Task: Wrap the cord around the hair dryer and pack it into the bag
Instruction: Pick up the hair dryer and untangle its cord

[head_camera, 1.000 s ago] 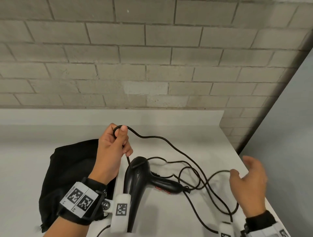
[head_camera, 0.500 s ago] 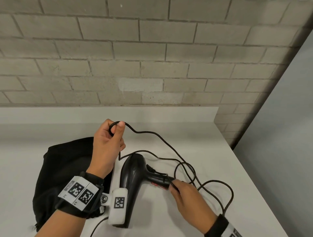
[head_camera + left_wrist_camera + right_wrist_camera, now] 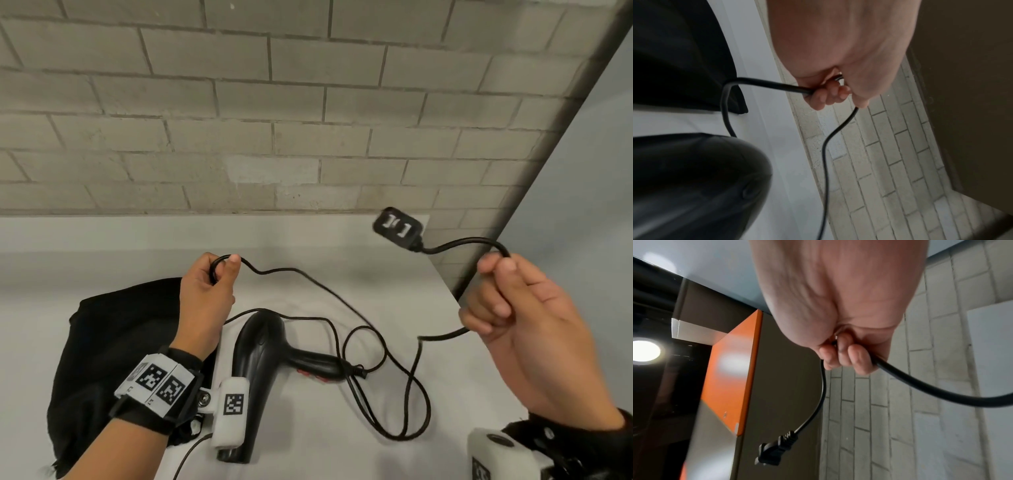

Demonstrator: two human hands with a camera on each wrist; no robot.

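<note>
Since the earlier frame, the right hand [image 3: 534,329] had left the dryer's handle and lifted the plug [image 3: 399,229] end of the cord [image 3: 407,390].

Both hands were clamped on the cord, the left hand [image 3: 205,301] pinching a loop above the bag [image 3: 102,342]; the hair dryer [image 3: 263,363] lay on the table [image 3: 308,445] beside it. The slack loops by the handle could knot if pulled tight. Counted: one dryer, one cord, one plug, one bag.
</note>
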